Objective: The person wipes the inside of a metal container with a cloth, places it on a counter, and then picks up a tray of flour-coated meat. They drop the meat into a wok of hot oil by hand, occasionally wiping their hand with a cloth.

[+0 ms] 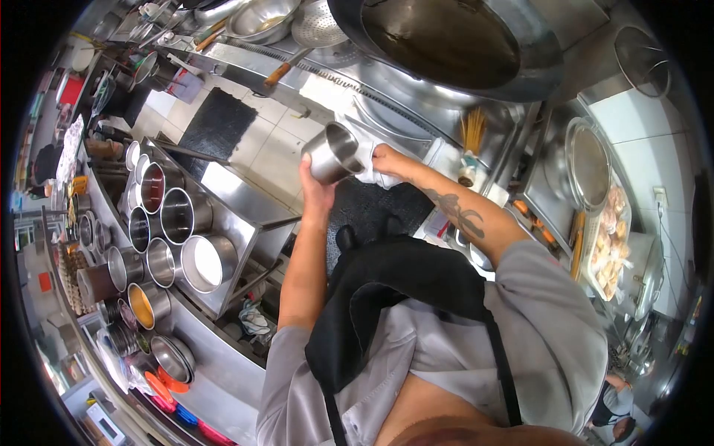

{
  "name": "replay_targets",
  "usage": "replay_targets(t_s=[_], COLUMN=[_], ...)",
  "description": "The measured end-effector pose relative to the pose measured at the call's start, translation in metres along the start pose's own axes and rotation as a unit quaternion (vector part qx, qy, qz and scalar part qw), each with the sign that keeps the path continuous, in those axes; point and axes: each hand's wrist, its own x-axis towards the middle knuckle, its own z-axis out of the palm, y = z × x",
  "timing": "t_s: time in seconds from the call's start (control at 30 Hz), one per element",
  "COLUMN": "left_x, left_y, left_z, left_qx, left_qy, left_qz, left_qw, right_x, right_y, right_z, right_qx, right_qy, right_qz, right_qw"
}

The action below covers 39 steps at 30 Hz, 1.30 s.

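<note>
My left hand (318, 195) is wrapped round the lower side of a stainless steel pot (324, 157), tilted with its mouth toward the right. Against the pot's rim is a white cloth (367, 152), pinched in my right hand (390, 163). Some of the cloth hangs below the hand. Both hands are in front of my apron, over the aisle floor. Whether anything is inside the pot cannot be seen.
Beyond my hands is a steel stove counter with a large wok (446, 37), a perforated ladle (316, 26) and a bamboo brush (473, 132). At left, several steel pots (208, 264) stand on a counter (223, 293). A tray of food (611, 238) is at right.
</note>
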Motion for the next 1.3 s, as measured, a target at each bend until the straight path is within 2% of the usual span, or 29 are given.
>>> replay_targets(t_s=[0.03, 0.13, 0.17, 0.2, 0.27, 0.3, 0.33, 0.4, 0.47, 0.5, 0.57, 0.6, 0.63, 0.7, 0.73, 0.77, 0.8, 0.83, 0.87, 0.93, 1.03, 1.13, 1.17, 1.27, 1.3], left_x=[0.012, 0.029, 0.026, 0.020, 0.008, -0.003, -0.008, -0.010, -0.004, -0.007, -0.006, -0.001, 0.002, 0.008, 0.010, 0.012, 0.012, 0.012, 0.010, -0.009, -0.015, -0.010, -0.012, -0.013, -0.016], left_y=[-0.004, -0.004, -0.004, -0.004, -0.007, -0.008, -0.010, -0.020, -0.031, -0.030, -0.035, -0.041, -0.044, -0.045, -0.044, -0.039, -0.035, -0.030, -0.027, -0.010, -0.019, -0.020, -0.021, -0.025, -0.028], left_z=[-0.011, -0.032, -0.039, -0.036, -0.029, -0.012, -0.007, 0.001, -0.009, -0.007, -0.005, -0.013, -0.018, -0.029, -0.035, -0.038, -0.042, -0.044, -0.045, -0.025, -0.017, -0.026, -0.027, -0.035, -0.033], left_qx=[0.016, 0.058, 0.070, 0.070, 0.072, 0.061, 0.047, 0.060, 0.093, 0.080, 0.064, 0.061, 0.054, 0.034, 0.022, 0.025, 0.028, 0.036, 0.042, 0.099, 0.068, 0.051, 0.044, 0.046, 0.040], left_qy=[0.030, 0.062, 0.048, 0.045, 0.043, 0.045, 0.018, 0.014, -0.044, -0.030, -0.008, 0.001, -0.001, -0.011, -0.022, -0.021, -0.022, -0.007, 0.006, 0.030, 0.039, -0.007, 0.007, 0.055, 0.045], left_qz=[0.004, 0.032, 0.000, -0.041, -0.121, -0.127, -0.146, -0.153, -0.158, -0.164, -0.168, -0.165, -0.156, -0.141, -0.142, -0.133, -0.127, -0.134, -0.144, -0.163, -0.178, -0.207, -0.204, -0.210, -0.220], left_qw=[0.999, 0.996, 0.996, 0.996, 0.989, 0.989, 0.988, 0.986, 0.982, 0.983, 0.984, 0.984, 0.986, 0.989, 0.989, 0.991, 0.991, 0.990, 0.989, 0.981, 0.981, 0.977, 0.978, 0.975, 0.974], right_x=[0.005, 0.004, 0.007, 0.021, 0.006, 0.004, 0.007, -0.012, -0.007, -0.019, 0.022, 0.021, 0.027, 0.035, 0.026, 0.020, 0.019, 0.008, 0.007, 0.007, 0.007, 0.005, 0.007, 0.009, 0.010], right_y=[0.005, 0.005, 0.005, 0.019, -0.021, -0.023, -0.025, -0.047, -0.031, -0.085, 0.016, 0.022, 0.031, 0.030, 0.012, 0.002, -0.006, -0.020, -0.021, -0.022, -0.027, -0.008, -0.002, -0.025, -0.020], right_z=[-0.004, -0.021, -0.022, -0.029, -0.016, -0.009, 0.004, 0.010, 0.015, 0.023, 0.001, 0.001, -0.002, -0.018, -0.024, -0.030, -0.032, -0.026, -0.025, -0.017, 0.000, -0.003, -0.012, -0.016, -0.016], right_qx=[-0.036, -0.097, -0.019, -0.085, -0.096, -0.183, -0.332, -0.383, -0.261, -0.242, -0.263, -0.099, -0.056, -0.103, -0.059, -0.011, -0.010, 0.077, 0.106, 0.173, 0.232, 0.149, 0.169, 0.298, 0.228], right_qy=[-0.014, 0.011, 0.061, 0.137, 0.085, 0.067, 0.101, -0.062, -0.133, -0.147, -0.214, -0.205, -0.206, -0.232, -0.252, -0.239, -0.264, -0.247, -0.243, -0.181, -0.171, -0.194, -0.196, -0.102, -0.070], right_qz=[0.074, 0.036, -0.048, -0.130, -0.153, -0.213, -0.388, -0.154, -0.018, 0.136, -0.068, 0.009, 0.022, 0.042, 0.039, 0.082, 0.089, 0.112, 0.131, 0.135, 0.114, 0.118, 0.116, 0.092, 0.045], right_qw=[0.996, 0.995, 0.997, 0.978, 0.980, 0.957, 0.854, 0.909, 0.956, 0.949, 0.938, 0.974, 0.977, 0.966, 0.965, 0.967, 0.960, 0.960, 0.955, 0.959, 0.951, 0.962, 0.959, 0.945, 0.970])
